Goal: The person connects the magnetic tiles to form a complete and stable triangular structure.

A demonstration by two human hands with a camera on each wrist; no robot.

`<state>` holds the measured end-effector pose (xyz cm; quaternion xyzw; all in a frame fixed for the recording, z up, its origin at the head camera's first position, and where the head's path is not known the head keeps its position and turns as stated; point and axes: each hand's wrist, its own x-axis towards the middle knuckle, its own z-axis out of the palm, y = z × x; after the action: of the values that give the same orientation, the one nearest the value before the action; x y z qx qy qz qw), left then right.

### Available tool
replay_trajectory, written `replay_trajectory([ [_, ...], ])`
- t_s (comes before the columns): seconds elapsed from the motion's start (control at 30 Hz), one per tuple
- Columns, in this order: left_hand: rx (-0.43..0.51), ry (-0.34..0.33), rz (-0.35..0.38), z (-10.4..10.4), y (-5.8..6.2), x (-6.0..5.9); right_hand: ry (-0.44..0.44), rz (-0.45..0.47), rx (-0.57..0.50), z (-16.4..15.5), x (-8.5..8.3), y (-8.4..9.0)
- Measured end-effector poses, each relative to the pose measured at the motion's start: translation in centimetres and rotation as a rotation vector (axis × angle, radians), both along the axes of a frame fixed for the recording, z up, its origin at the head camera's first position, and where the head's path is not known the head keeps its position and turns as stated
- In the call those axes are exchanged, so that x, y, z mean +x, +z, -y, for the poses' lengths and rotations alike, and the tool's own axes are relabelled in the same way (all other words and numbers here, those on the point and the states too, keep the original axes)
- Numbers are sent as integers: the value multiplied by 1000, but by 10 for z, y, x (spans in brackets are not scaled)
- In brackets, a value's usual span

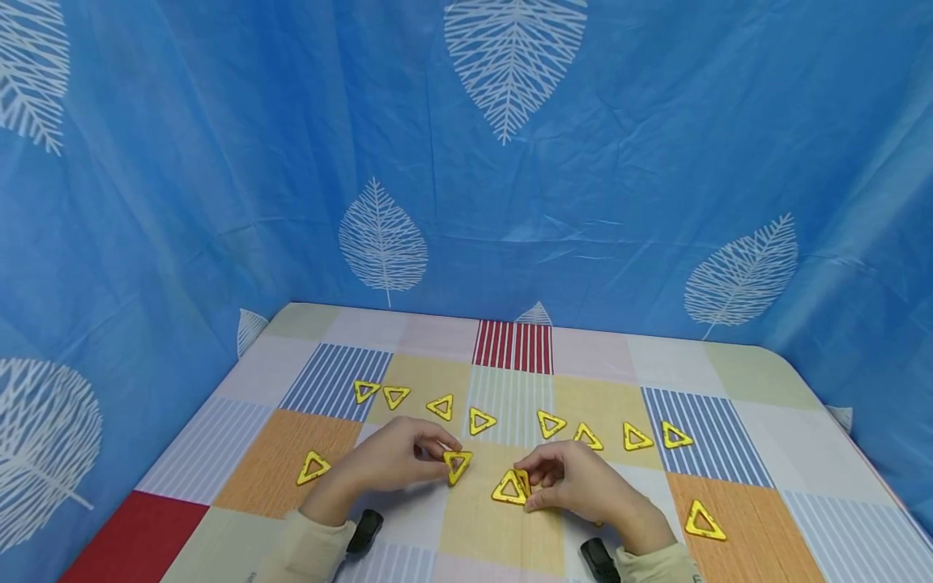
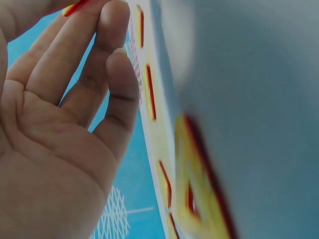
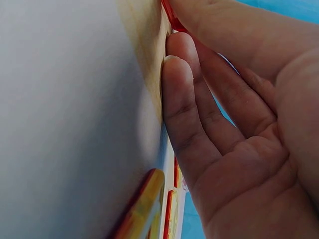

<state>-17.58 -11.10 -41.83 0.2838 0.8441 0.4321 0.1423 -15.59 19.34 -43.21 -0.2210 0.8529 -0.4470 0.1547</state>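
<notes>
My left hand pinches a yellow triangle tile with an open centre, between thumb and fingers above the table. A red-and-yellow edge of that tile shows at the fingertips in the left wrist view. To the right, my right hand pinches a second triangle tile, tilted up from the table. It overlaps another triangle tile lying just left of it. In the right wrist view only a red edge of the held tile shows by the thumb; the rest is hidden.
Several like tiles lie in a loose row beyond the hands, among them one at the left end and one at the right. Single tiles lie outside the left forearm and right forearm. A blue curtain encloses the patchwork-covered table.
</notes>
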Motion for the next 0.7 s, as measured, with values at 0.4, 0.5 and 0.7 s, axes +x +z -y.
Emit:
replay_trajectory([
  [0.4, 34, -57, -2, -33, -3, -1, -8, 4, -17, 0, 2, 2],
  [0.5, 34, -64, 15, -41, -1, -1, -7, -2, -9, 0, 2, 2],
  [0.7, 44, -82, 41, -52, 1, 1, 6, -7, -11, 0, 2, 2],
])
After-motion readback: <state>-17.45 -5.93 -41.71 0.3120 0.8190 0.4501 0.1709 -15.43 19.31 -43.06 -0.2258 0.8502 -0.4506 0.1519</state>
